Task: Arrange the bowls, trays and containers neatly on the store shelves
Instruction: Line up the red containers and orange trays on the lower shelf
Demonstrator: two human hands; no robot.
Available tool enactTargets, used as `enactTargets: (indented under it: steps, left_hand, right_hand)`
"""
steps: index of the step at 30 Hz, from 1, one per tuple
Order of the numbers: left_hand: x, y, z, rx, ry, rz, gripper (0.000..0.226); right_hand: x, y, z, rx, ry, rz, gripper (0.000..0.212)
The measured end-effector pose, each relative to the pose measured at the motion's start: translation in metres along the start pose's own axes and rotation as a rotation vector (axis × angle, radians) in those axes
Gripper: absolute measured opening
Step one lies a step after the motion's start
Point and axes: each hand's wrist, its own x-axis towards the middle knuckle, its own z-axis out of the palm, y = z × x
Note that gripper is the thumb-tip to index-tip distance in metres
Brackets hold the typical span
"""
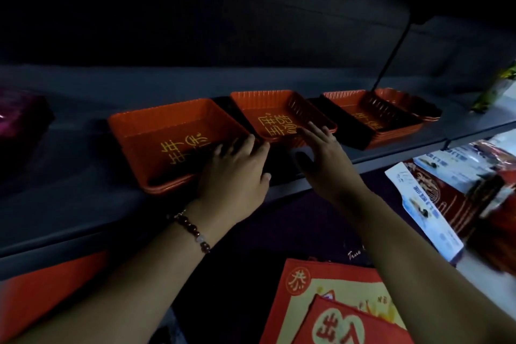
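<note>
Three stacks of red rectangular trays with gold characters stand in a row on a dark grey shelf [83,204]. My left hand [237,173] grips the right front corner of the left tray stack [156,128], fingers over its rim. My right hand [321,153] lies flat with fingers apart against the front edge of the middle tray stack [268,109]. The right tray stack [354,109] sits untouched, with a scalloped red tray [405,103] behind it.
A dark magenta package [19,117] lies at the shelf's far left. Below the shelf are red paper decorations [321,301] and packaged goods [446,190] at the right. A black bracket [391,56] slants down behind the right trays.
</note>
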Motion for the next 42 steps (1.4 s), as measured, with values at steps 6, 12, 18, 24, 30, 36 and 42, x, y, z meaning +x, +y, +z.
enactTargets:
  steps: [6, 12, 18, 24, 30, 36, 42]
  left_hand:
    - [-0.003, -0.009, 0.008, 0.105, 0.04, 0.032, 0.058]
    - [-0.019, -0.035, 0.0, 0.133, 0.053, 0.078, 0.06]
    - [-0.045, -0.053, -0.011, 0.119, 0.022, 0.116, 0.063]
    - [-0.066, -0.06, -0.023, 0.088, 0.011, 0.089, 0.061]
    - [-0.078, -0.049, -0.035, -0.084, 0.071, 0.058, 0.057]
    - [-0.075, -0.006, -0.067, -1.344, -0.018, -0.466, 0.056]
    - [-0.072, -0.006, -0.096, -1.875, -0.075, -0.573, 0.055]
  right_hand:
    - [0.023, 0.003, 0.021, -0.057, -0.018, -0.046, 0.065]
    - [0.036, -0.009, 0.012, -0.073, 0.02, -0.13, 0.026]
    - [0.018, -0.036, 0.002, 0.042, -0.018, -0.099, 0.021]
    - [0.002, -0.042, -0.004, 0.109, -0.022, -0.1, 0.022]
    - [-0.008, -0.051, -0.014, 0.085, 0.329, -0.252, 0.024]
    - [-0.024, -0.078, -0.034, 0.176, 0.568, -0.316, 0.023]
    - [-0.057, -0.122, -0.018, 0.097, 0.548, -0.562, 0.019]
